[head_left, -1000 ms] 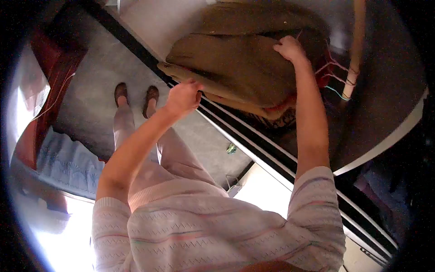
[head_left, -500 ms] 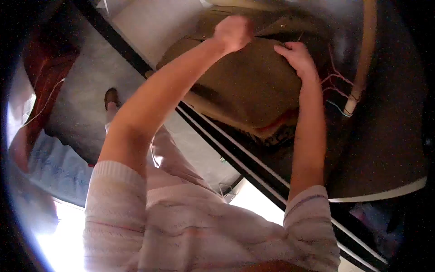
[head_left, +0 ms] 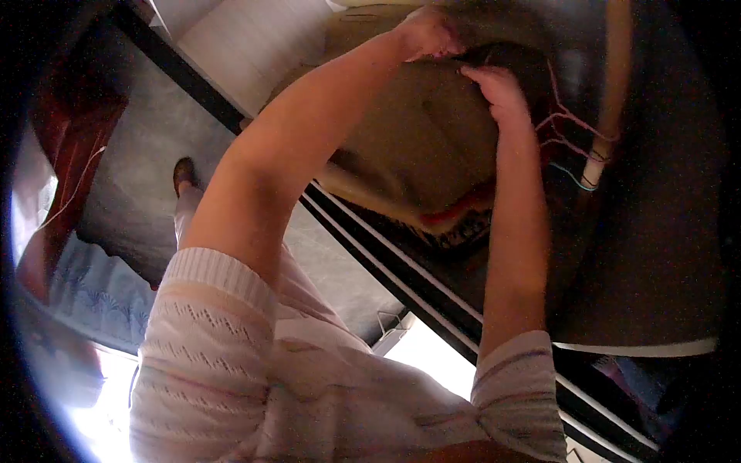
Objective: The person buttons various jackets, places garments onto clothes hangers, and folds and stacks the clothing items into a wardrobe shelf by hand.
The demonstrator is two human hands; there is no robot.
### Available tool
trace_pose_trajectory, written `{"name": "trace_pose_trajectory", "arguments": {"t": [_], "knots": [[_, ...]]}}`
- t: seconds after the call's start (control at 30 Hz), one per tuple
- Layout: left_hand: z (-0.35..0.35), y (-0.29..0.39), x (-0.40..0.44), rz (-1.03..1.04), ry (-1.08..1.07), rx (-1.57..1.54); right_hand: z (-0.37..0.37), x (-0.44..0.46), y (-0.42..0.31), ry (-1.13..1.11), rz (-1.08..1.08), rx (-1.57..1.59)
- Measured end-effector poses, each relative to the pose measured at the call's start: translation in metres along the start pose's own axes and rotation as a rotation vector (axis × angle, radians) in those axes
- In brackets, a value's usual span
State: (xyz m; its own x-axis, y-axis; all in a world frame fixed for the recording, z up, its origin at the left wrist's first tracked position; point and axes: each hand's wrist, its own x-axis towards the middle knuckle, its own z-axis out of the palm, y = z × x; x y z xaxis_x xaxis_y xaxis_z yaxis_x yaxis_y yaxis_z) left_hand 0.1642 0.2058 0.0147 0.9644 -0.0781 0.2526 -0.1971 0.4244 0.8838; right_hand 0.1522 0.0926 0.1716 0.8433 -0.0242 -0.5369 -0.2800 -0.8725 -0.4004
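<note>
A brown cloth garment [head_left: 421, 135] lies in front of me, over a layered pad with a red and dark patterned edge. My left hand [head_left: 430, 35] is closed at the garment's far edge, its fingers partly hidden and a little blurred. Close by on the right, my right hand [head_left: 500, 89] pinches the same dark edge between thumb and fingers. A small gap separates the two hands.
A wooden pole [head_left: 615, 100] with pink cord [head_left: 567, 116] tied to it stands at the right. Black and white rails [head_left: 394, 255] run diagonally below the garment. A dark sheet [head_left: 656, 231] fills the far right. Red-brown furniture [head_left: 73, 147] and blue cloth [head_left: 100, 285] are at the left.
My left hand has moved right and slightly farther away along the garment's edge, closer to my right hand. The right hand stays near its place, and the view has shifted slightly.
</note>
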Motion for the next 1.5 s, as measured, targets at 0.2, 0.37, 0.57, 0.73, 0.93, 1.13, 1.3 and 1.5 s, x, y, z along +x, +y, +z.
{"name": "trace_pose_trajectory", "arguments": {"t": [0.2, 0.37, 0.57, 0.73, 0.93, 1.13, 1.3, 1.5], "knots": [[-0.001, 0.026, -0.011, -0.223, -0.07, 0.065, 0.009, 0.024, 0.013, 0.195, 0.026, 0.105], [0.005, 0.027, -0.014, -0.134, -0.02, 0.068, 0.011, 0.031, 0.016, 0.242, -0.015, 0.189], [0.003, 0.027, -0.01, -0.04, -0.043, 0.265, 0.012, 0.032, 0.015, 0.289, -0.022, 0.102], [0.014, 0.005, -0.006, 0.04, 0.171, 0.139, 0.013, 0.024, -0.002, 0.36, 0.147, 0.067], [0.014, 0.04, -0.011, 0.095, 0.11, 0.643, 0.0, 0.042, 0.015, 0.32, 0.111, -0.038], [0.029, 0.046, -0.015, 0.036, 0.214, 0.643, -0.018, 0.073, 0.041, 0.273, 0.093, 0.016], [0.052, 0.06, -0.026, -0.059, 0.252, 0.729, -0.013, 0.073, 0.06, 0.346, -0.059, -0.046], [0.066, 0.068, -0.037, -0.078, 0.271, 0.711, 0.008, -0.002, -0.011, 0.371, 0.112, 0.359]]}}
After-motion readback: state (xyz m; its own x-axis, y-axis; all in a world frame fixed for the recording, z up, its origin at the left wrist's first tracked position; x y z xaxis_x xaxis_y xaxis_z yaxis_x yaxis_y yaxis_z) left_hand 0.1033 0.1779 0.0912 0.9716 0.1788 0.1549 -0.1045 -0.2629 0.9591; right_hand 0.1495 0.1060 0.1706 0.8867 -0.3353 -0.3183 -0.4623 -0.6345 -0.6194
